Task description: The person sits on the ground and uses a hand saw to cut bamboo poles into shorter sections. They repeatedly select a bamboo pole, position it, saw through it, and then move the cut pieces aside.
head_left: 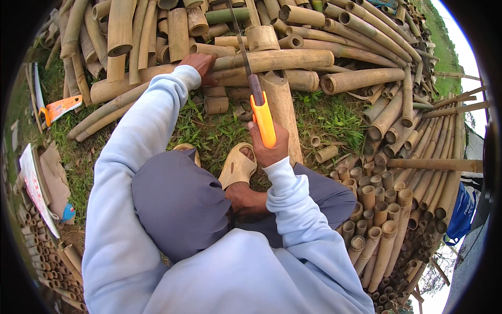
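Note:
My right hand (270,144) is closed round the orange handle of a handsaw (265,121). The saw's long dark blade points away from me and crosses a bamboo pole (293,59); whether its teeth have cut in cannot be made out. To the left of the blade, my left hand (200,65) grips that pole, its fingers partly hidden. The pole slopes from the lower left up to the right, and near the blade it lies across a wooden support (280,104) that runs back toward my legs.
Cut bamboo pieces (178,34) are heaped beyond the pole. Many short upright lengths (368,196) stand at my right beside long stacked poles. A second orange-handled saw (60,109) lies at the far left. My sandalled foot (238,166) rests on the grass.

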Demonstrator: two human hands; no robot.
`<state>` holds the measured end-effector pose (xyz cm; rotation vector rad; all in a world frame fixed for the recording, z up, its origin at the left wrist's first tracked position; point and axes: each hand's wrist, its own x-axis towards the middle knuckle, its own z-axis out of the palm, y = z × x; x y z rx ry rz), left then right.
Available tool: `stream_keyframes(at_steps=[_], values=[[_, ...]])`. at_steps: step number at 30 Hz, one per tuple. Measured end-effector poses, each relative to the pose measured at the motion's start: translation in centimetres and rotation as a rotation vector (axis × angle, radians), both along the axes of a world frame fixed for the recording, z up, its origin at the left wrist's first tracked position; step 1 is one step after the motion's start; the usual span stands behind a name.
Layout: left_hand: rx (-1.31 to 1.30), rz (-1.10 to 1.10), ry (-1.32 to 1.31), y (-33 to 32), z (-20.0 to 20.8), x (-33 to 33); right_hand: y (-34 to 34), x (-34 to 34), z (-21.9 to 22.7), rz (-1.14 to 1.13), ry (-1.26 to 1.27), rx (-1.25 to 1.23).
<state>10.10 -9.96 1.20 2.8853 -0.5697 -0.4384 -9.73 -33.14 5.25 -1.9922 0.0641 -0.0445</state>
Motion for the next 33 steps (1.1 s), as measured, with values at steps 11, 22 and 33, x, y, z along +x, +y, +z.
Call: stream_keyframes(at_steps=[11, 22, 33], values=[[-0.007, -0.004, 0.017, -0.1, 0.2, 0.0, -1.7, -5.7, 2.2, 0.009, 0.092, -0.082], [0.037, 0.003, -0.019, 0.6, -0.7, -0.2, -4.1, -13.9, 3.6, 0.039, -0.054, -0.177], [0.042, 0.044, 0.032, 1.0, 0.4, 0.0, -1.4, -7.6, 3.2, 0.013, 0.156, 0.011]])
